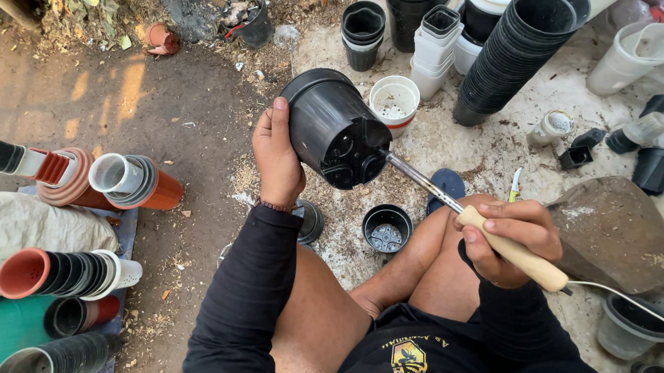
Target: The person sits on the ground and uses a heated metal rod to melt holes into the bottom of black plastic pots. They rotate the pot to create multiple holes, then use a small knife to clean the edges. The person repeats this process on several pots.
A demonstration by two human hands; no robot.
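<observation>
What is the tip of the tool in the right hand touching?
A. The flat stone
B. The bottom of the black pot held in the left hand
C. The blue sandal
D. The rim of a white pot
B: the tool in the right hand has its metal tip at the bottom of the black pot, which the left hand holds tipped on its side.

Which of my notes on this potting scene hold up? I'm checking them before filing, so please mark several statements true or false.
1. The left hand holds a black plastic pot tipped on its side. True.
2. The right hand holds a pair of scissors. False: it holds a wooden-handled tool with a metal rod.
3. The rod's tip touches the pot's base. True.
4. A cord trails from the handle's end. True.
5. The small pot on the ground between the knees is orange. False: it is black.
</observation>
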